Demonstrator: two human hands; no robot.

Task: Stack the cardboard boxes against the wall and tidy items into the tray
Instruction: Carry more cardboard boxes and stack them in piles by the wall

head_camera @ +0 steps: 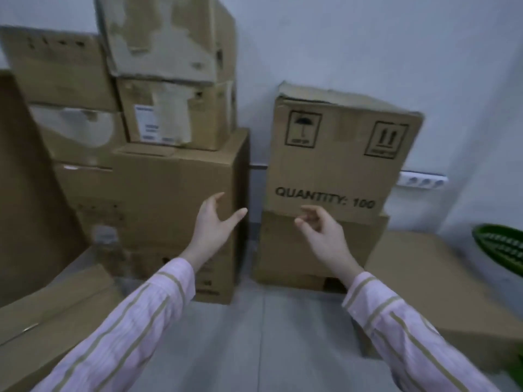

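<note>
A cardboard box printed "QUANTITY: 100" (339, 154) stands against the wall on top of a lower box (285, 250). To its left rises a taller stack: a large box (175, 193) with a labelled box (175, 114) and a torn box (164, 35) above it. My left hand (212, 224) is held out with fingers spread in front of the large box and holds nothing. My right hand (319, 230) hovers before the lower box, fingers loosely curled, empty. A green tray (501, 244) shows at the right edge.
More boxes stand at the far left (56, 72), and a flat box (51, 318) lies at the lower left. Another low box (441, 287) sits on the right under the tray. A white power strip (421, 181) runs along the wall. Grey floor (263, 340) lies between my arms.
</note>
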